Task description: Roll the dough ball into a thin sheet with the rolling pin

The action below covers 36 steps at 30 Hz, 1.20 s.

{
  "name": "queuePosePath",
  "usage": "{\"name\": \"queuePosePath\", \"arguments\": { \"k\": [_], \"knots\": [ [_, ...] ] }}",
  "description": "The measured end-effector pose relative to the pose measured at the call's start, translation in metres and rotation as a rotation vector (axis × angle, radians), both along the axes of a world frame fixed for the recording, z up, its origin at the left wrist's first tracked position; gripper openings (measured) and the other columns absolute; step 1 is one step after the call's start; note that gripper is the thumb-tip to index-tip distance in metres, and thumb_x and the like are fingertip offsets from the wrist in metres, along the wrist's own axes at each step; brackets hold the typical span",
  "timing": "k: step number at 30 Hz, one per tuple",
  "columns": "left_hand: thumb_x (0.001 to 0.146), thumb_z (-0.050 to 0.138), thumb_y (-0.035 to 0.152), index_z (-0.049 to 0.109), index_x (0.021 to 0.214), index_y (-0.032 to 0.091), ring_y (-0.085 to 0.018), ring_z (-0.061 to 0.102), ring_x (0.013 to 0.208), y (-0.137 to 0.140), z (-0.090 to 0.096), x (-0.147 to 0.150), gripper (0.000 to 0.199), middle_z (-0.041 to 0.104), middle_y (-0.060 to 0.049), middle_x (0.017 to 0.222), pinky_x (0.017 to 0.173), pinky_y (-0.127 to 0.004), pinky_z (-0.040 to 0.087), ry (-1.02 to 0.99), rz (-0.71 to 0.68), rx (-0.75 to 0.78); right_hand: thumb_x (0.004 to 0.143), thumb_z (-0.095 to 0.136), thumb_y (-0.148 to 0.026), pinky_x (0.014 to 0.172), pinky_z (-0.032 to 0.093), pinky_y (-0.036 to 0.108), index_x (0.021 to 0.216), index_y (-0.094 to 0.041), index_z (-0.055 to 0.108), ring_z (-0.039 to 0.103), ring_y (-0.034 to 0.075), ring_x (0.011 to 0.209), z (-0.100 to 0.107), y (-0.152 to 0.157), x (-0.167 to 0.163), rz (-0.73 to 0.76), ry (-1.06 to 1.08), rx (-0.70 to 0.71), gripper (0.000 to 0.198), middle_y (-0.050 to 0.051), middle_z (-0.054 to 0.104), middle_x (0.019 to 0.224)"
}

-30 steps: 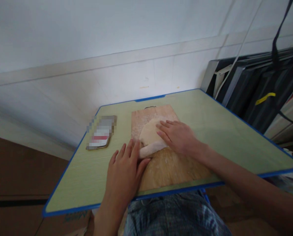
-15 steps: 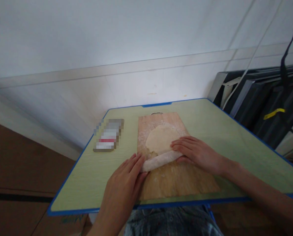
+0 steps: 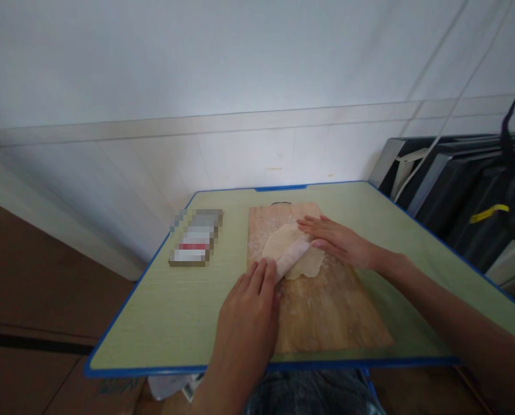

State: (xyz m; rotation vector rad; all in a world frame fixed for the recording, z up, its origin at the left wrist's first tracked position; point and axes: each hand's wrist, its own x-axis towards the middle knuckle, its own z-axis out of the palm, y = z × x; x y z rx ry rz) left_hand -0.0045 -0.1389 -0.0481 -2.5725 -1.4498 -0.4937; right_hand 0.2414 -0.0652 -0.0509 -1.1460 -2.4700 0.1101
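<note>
A floured rolling pin (image 3: 292, 259) lies slantwise across a thin, flat round of dough (image 3: 310, 268), its far end pointing to the right. My left hand (image 3: 253, 302) covers the near end with its fingers bent over it. On the far end rests my right hand (image 3: 341, 239), fingers fairly straight and the thumb below, holding the pin between them. Both ends of the pin are hidden under my hands. Beneath the dough is a wooden cutting board (image 3: 330, 320), dusted with flour near its far end.
The board stands on a pale green table (image 3: 188, 311) with a blue rim. A pixelated, flat oblong object (image 3: 196, 237) lies at the left. A white wall (image 3: 240, 155) rises behind, and dark flat panels (image 3: 460, 178) lean at the right.
The rolling pin has moved away from me onto the dough and turned to a steeper slant. Both hands went with it. The dough's near edge now shows in front of the pin.
</note>
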Motion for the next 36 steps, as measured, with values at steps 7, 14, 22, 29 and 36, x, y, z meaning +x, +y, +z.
{"name": "queuePosePath", "arguments": {
  "k": [7,14,22,29,36],
  "knots": [
    [0.085,0.046,0.020,0.042,0.128,0.016,-0.023,0.055,0.109,-0.012,-0.001,0.018,0.044,0.054,-0.011,0.126,0.088,-0.034,0.048,0.037,0.127,-0.022,0.093,0.015,-0.046,0.108,0.013,0.048,0.130,-0.020,0.045,0.021,0.020,0.133,0.002,0.029,-0.031,-0.104,0.036,-0.142,0.054,0.006,0.035,0.141],
    [0.084,0.040,0.013,0.033,0.133,0.013,-0.024,0.050,0.116,-0.009,-0.005,0.021,0.050,0.045,-0.014,0.134,0.086,-0.032,0.049,0.064,0.122,-0.050,0.093,0.017,-0.043,0.108,0.015,0.043,0.133,-0.023,0.041,0.034,0.017,0.128,0.015,0.071,-0.083,-0.135,-0.120,-0.143,0.050,0.002,0.042,0.137],
    [0.082,0.037,0.009,0.029,0.135,0.012,-0.025,0.045,0.121,-0.008,-0.002,0.018,0.054,0.040,-0.016,0.137,0.087,-0.033,0.047,0.095,0.076,-0.047,0.093,0.016,-0.041,0.105,0.018,0.051,0.134,-0.022,0.038,0.037,0.022,0.125,0.017,0.071,-0.094,-0.234,-0.225,-0.106,0.050,0.004,0.043,0.137],
    [0.085,0.043,0.022,0.037,0.133,0.019,-0.025,0.040,0.125,-0.011,0.002,0.022,0.048,0.038,-0.008,0.140,0.096,-0.041,0.041,0.136,0.044,0.003,0.087,0.024,-0.019,0.103,0.022,0.053,0.139,-0.012,0.028,0.030,0.023,0.130,0.012,0.032,-0.054,-0.347,-0.311,-0.058,0.053,0.009,0.037,0.141],
    [0.085,0.044,0.047,0.034,0.133,0.014,-0.026,0.037,0.126,0.016,0.013,0.010,0.058,0.044,-0.013,0.134,0.101,-0.044,0.033,0.177,0.000,-0.053,0.088,0.021,-0.020,0.106,0.020,0.042,0.138,-0.006,0.028,0.043,0.019,0.122,0.009,0.014,-0.046,-0.440,-0.280,-0.015,0.053,0.013,0.051,0.129]
  ]
}}
